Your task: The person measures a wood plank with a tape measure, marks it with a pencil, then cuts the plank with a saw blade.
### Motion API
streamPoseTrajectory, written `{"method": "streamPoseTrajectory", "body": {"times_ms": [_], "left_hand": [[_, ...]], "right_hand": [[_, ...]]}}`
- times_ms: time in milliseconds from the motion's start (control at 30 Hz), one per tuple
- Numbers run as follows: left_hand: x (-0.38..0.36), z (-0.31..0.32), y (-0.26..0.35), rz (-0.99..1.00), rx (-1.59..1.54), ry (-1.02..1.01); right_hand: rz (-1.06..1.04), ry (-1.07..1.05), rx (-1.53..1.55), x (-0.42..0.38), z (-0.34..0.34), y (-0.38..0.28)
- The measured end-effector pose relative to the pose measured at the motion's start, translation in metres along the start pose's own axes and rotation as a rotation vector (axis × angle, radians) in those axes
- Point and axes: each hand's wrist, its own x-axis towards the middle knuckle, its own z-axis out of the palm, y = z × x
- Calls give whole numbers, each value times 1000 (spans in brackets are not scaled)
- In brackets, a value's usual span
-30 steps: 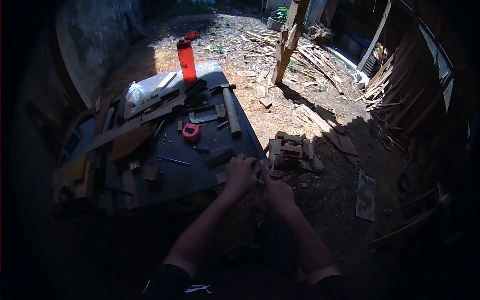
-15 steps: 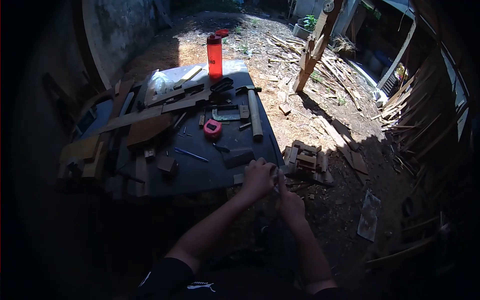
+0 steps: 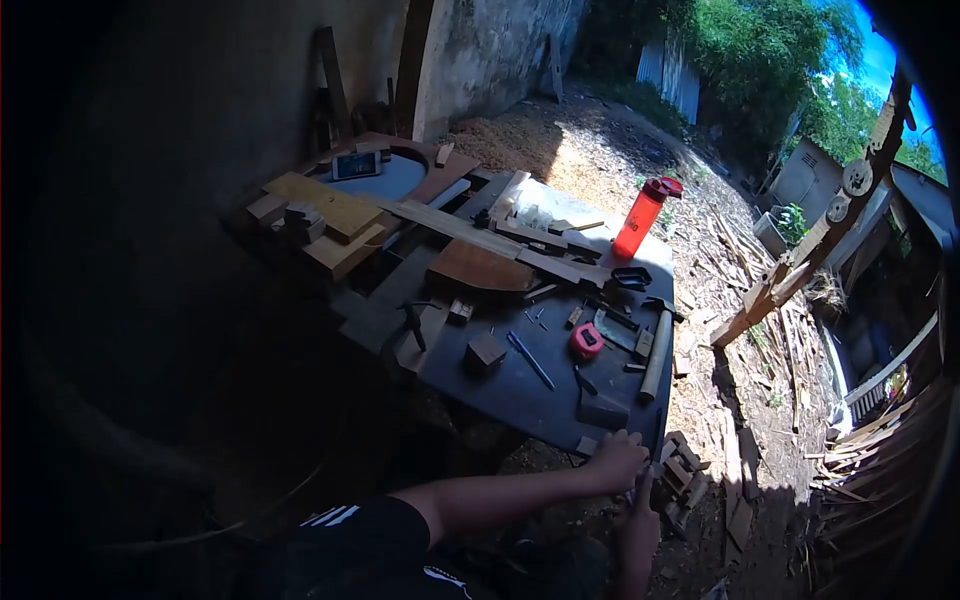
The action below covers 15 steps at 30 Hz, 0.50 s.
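My left hand (image 3: 618,463) is closed at the near right corner of the dark table (image 3: 470,385), its fingers pressed round a pale strip of wood (image 3: 587,446) that shows at its left. Just below and to the right, my right hand (image 3: 638,528) is closed with the index finger stretched forward, close against the left hand. A thin dark blade-like tool (image 3: 658,434) extends ahead of it along the table's edge; shadow hides its handle, and I cannot tell its kind. A dark flat block (image 3: 604,410) lies just beyond my left hand.
On the table lie a hammer (image 3: 656,355), a pink tape measure (image 3: 586,340), a blue pen (image 3: 530,360), a wooden block (image 3: 485,353) and a C-clamp (image 3: 612,330). A red bottle (image 3: 640,222) stands at the far corner. Wood offcuts (image 3: 680,475) are piled beside the table.
My view has swung left and up, so the table and hands appear further right and lower. Both hands stay together at the table corner, still closed.
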Motion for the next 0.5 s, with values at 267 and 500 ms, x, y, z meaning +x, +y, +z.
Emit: {"method": "streamPoseTrajectory", "body": {"times_ms": [267, 500], "left_hand": [[6, 3, -4, 12, 67, 16], [0, 2, -2, 20, 30, 33]], "right_hand": [[37, -42, 61, -72, -17, -17], [-4, 3, 12, 9, 1, 0]]}}
